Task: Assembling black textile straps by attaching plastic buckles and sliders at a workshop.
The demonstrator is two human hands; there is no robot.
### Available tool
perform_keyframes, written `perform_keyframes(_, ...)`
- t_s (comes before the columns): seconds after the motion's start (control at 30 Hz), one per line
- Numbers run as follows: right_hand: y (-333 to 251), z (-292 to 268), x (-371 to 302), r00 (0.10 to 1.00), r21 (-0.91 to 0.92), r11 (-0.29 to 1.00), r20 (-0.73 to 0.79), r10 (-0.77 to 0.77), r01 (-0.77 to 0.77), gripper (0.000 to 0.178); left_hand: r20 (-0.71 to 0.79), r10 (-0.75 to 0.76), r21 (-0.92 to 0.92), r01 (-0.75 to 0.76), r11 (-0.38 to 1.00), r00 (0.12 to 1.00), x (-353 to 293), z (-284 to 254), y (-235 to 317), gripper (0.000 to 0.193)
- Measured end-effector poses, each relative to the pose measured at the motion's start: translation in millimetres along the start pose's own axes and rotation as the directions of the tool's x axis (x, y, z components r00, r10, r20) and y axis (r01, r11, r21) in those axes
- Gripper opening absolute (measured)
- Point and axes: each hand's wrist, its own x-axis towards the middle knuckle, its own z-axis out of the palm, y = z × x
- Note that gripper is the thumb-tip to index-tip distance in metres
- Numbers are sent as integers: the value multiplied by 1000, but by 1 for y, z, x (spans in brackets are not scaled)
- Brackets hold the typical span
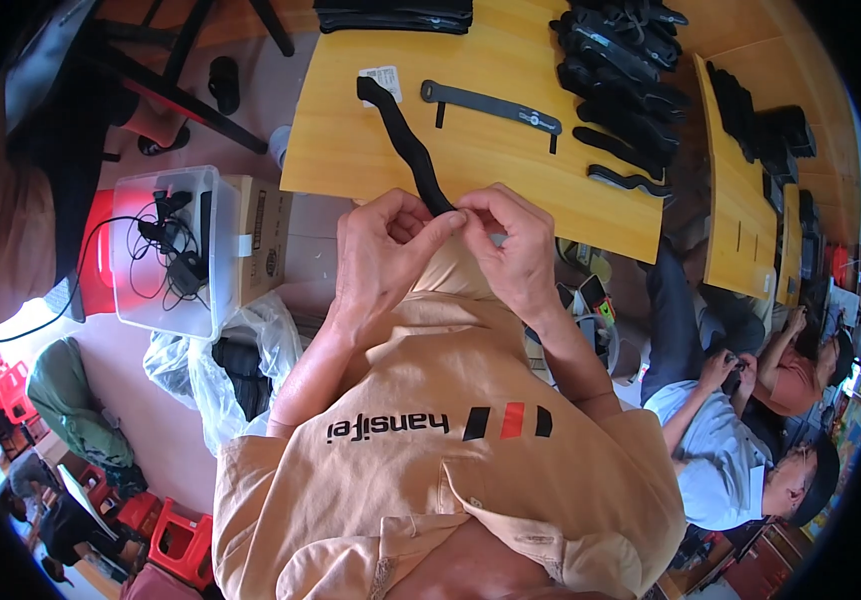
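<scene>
A long, wavy black fabric strap [405, 142] runs from the table toward me. Its far end lies beside a small white printed label [386, 82]. My left hand [382, 248] is closed around the strap's near end, thumb and fingers pinching it. My right hand [512, 245] pinches the very tip, its fingertips meeting those of my left hand. Beyond them, on the yellow table [350, 150], lies a flat grey strap [492, 107] with printing and two short black tabs.
Piles of black straps [620, 70] cover the table's right side, and a black stack [395, 15] sits at its far edge. To the left stands a clear plastic bin [165, 290] of cables beside a cardboard box [262, 240]. People sit at the right [720, 440].
</scene>
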Motion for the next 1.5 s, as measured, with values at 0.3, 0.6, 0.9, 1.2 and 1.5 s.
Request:
perform_keyframes(0.3, -3, 23, 3, 996, 37, 996, 38, -77, 75, 11, 101, -123, -164, 139, 977, 987, -8, -19, 0, 18)
perform_keyframes(0.6, 0, 35, 10, 995, 78, 994, 52, -80, 76, 11, 108, -121, -147, 136, 980, 987, -11, -29, -3, 14)
perform_keyframes(0.9, -12, 36, 9, 992, 43, 993, 58, -113, 111, 10, 139, -83, -204, 110, 973, 987, -6, -35, -6, 19)
perform_keyframes(1.2, -9, 41, 6, 967, -97, 963, 75, -243, 250, 16, 135, -188, -302, 221, 927, 973, -4, -37, -7, 16)
perform_keyframes(1.5, -9, 40, 2, 943, -212, 921, 139, -303, 327, 18, 180, -181, -335, 234, 913, 967, -2, -37, -13, 16)
